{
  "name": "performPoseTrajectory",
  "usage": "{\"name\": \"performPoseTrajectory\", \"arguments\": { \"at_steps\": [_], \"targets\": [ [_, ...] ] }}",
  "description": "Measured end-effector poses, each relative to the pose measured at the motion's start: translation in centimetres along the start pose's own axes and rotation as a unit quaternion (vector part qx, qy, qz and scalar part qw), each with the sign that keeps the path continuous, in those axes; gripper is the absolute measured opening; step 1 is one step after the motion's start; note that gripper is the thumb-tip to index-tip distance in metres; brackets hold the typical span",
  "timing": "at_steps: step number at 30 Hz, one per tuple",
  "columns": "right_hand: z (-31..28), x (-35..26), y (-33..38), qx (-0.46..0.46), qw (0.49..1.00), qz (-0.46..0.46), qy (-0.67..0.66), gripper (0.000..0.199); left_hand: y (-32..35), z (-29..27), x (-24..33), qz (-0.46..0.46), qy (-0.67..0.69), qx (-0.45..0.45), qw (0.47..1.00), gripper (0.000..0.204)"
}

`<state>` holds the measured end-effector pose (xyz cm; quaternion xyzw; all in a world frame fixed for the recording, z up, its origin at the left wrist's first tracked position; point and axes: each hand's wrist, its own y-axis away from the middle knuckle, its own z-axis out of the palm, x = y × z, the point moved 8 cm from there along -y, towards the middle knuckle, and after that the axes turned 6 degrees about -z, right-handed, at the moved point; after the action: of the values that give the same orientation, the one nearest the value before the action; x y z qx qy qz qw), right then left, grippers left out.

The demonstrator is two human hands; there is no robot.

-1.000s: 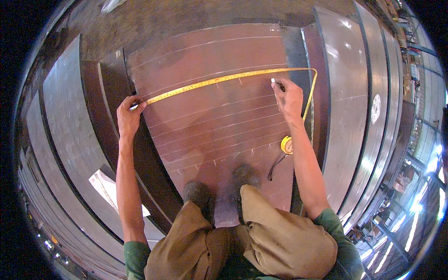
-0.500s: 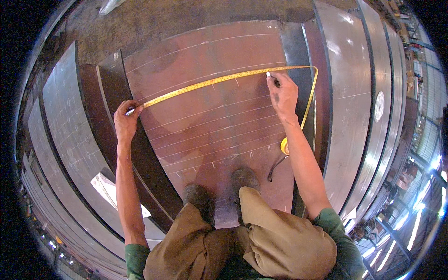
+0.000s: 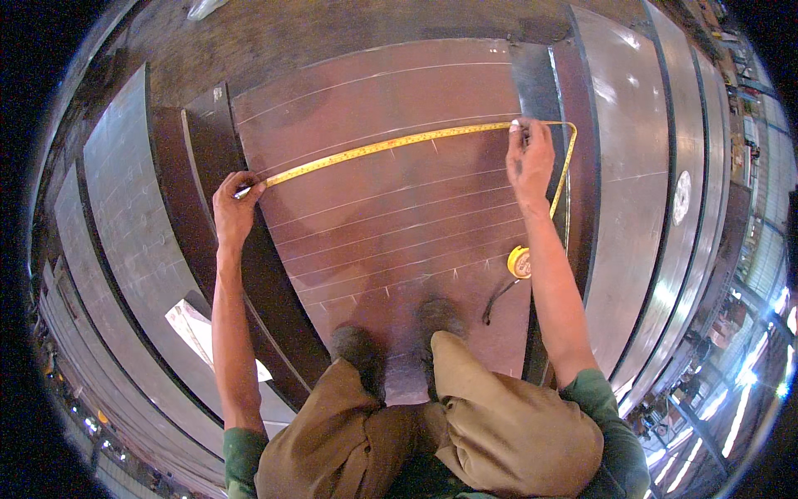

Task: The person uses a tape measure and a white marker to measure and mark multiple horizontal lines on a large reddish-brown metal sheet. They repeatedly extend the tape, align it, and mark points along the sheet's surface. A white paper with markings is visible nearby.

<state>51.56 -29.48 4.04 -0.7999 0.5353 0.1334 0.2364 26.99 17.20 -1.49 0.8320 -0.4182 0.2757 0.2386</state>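
A yellow tape measure blade (image 3: 386,146) stretches across the reddish-brown steel plate (image 3: 399,224), just below one of its thin white lines. Its left end is pinched in my left hand (image 3: 235,212), at the plate's left edge; a small silvery bit shows at the fingers. My right hand (image 3: 530,162) is closed around a small white stick of chalk (image 3: 515,125), its tip at the blade near the plate's right edge. Beyond that hand the blade bends sharply and runs back toward the yellow tape case (image 3: 519,263), which lies beside my right forearm with a black strap.
Dark upright steel ribs flank the plate at left (image 3: 274,274) and right (image 3: 573,150). Curved grey metal sheets (image 3: 628,166) rise in rows beyond them. A white paper (image 3: 193,328) lies by my left forearm. My boots (image 3: 359,349) stand on the plate's near part.
My right hand has slid rightward along the blade with the chalk, toward the plate's right edge. More of the tape case shows beside the forearm. The left hand keeps its hold; the view shifted slightly.
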Motion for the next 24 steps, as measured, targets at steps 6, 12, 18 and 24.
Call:
{"name": "performPoseTrajectory", "arguments": {
  "at_steps": [6,12,18,24],
  "targets": [
    [-1.1,2.9,-1.5,-0.039,0.995,-0.05,0.074,0.026,0.0,-0.1,1.0,-0.016,0.0,-0.006,1.0,0.017],
    [-0.8,5.0,-1.6,-0.067,0.992,-0.061,0.088,0.025,0.0,0.1,1.1,-0.016,-0.016,-0.012,1.0,0.016],
    [-0.8,5.1,-2.0,-0.062,0.992,-0.054,0.098,0.019,0.1,0.0,0.8,-0.016,-0.005,-0.006,1.0,0.017],
    [-0.8,5.4,-2.0,-0.06,0.993,-0.053,0.092,0.018,0.0,0.0,0.6,-0.017,-0.007,-0.008,1.0,0.018]
  ]
}}
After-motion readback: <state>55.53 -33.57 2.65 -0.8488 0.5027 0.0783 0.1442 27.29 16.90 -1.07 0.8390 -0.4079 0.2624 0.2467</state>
